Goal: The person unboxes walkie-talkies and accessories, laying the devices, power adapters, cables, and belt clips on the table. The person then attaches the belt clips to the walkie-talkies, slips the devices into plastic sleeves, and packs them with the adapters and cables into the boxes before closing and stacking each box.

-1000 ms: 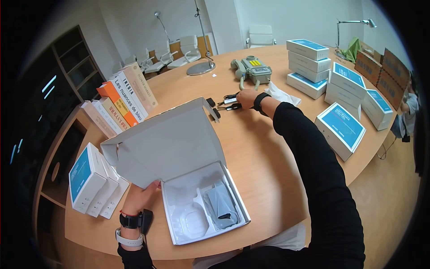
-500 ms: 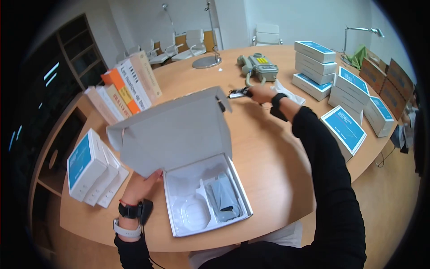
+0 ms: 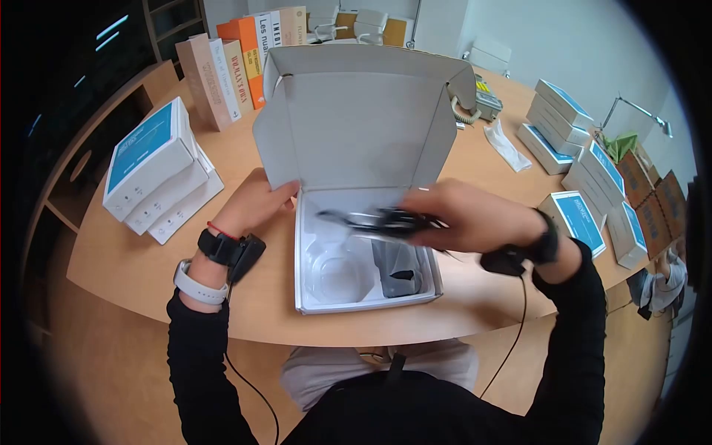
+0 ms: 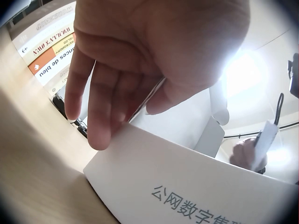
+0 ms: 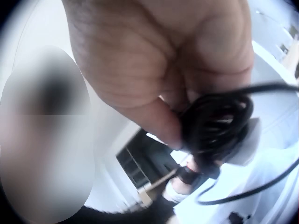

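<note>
A white cardboard box [image 3: 371, 305] lies on the table, its grey-lined lid [image 3: 363, 122] raised. Inside sits a moulded plastic tray [image 3: 334, 274] with a round hollow at left and a dark device in a thin plastic bag [image 3: 397, 278] at right. My left hand [image 3: 259, 204] grips the box at its left back corner, fingers outside and thumb toward the inside in the left wrist view. Over the box, my right hand [image 3: 475, 215], blurred by motion, holds a coiled black cable [image 5: 217, 121] with a white tag [image 4: 265, 142] on it.
Several blue-and-white boxes [image 3: 144, 152] are stacked at left, with books [image 3: 237, 70] behind them. More such boxes [image 3: 564, 111] stand at right near brown cardboard [image 3: 653, 193]. A corded telephone [image 3: 486, 100] and crumpled white wrapping [image 3: 506, 147] lie beyond the lid.
My right hand has picked up the cable from the far part of the table and carried it back over the box. My left hand stays at the box corner; the head view has turned.
</note>
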`<state>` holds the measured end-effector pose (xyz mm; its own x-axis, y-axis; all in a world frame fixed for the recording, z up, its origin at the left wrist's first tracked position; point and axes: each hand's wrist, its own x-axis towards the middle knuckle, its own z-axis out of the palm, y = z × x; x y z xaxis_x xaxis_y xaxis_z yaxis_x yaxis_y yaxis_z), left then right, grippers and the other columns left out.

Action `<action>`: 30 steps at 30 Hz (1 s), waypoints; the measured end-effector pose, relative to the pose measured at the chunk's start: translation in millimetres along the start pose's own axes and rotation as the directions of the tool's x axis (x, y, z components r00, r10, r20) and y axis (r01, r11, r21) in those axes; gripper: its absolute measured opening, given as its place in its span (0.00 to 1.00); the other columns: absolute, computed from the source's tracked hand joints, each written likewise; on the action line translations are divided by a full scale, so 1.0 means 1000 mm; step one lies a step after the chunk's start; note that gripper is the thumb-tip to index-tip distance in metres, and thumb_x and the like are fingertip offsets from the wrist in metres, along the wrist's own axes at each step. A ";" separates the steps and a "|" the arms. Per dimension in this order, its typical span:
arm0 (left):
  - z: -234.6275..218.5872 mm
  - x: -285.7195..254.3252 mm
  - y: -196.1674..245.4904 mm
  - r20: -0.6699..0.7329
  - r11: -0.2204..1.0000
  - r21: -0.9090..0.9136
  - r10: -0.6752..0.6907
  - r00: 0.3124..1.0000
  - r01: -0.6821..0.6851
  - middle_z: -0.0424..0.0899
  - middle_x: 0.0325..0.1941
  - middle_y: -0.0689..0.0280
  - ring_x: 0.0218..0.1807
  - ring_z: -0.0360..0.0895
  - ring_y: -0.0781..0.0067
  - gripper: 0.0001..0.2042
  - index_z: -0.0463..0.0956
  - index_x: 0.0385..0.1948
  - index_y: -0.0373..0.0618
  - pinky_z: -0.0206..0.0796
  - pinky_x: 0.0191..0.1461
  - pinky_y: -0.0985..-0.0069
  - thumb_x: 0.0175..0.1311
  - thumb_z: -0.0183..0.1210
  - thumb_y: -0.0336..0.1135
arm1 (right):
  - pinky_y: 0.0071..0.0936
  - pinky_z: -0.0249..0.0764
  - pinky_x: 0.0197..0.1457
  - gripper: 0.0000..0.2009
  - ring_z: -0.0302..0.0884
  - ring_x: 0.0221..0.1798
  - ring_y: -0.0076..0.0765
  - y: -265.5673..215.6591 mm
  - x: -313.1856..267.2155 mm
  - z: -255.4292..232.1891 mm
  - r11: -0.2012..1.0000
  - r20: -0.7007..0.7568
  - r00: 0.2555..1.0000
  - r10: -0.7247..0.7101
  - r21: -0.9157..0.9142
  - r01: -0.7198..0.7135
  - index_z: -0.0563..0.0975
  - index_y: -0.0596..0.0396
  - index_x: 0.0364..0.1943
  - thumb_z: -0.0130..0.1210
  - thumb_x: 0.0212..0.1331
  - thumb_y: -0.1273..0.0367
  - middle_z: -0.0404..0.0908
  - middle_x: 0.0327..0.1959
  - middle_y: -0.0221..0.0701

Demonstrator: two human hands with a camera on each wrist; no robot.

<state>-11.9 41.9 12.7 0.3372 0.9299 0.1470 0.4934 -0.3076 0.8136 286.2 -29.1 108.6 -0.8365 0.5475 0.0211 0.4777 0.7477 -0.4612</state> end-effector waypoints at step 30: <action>-0.002 -0.003 0.002 0.004 0.981 0.192 0.017 1.000 -0.017 0.77 0.18 0.55 0.22 0.76 0.62 0.20 0.75 0.27 0.32 0.67 0.34 0.71 0.59 0.47 0.45 | 0.37 0.72 0.40 0.08 0.76 0.32 0.49 0.045 0.067 0.056 0.862 -0.080 0.994 -0.081 -0.506 0.030 0.80 0.58 0.34 0.53 0.51 0.75 0.78 0.25 0.43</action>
<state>-13.0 39.1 15.2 0.3484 0.9239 0.1584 0.6327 -0.3565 0.6875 237.2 20.3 39.9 -0.8484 0.5135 0.1290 0.5228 0.8509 0.0516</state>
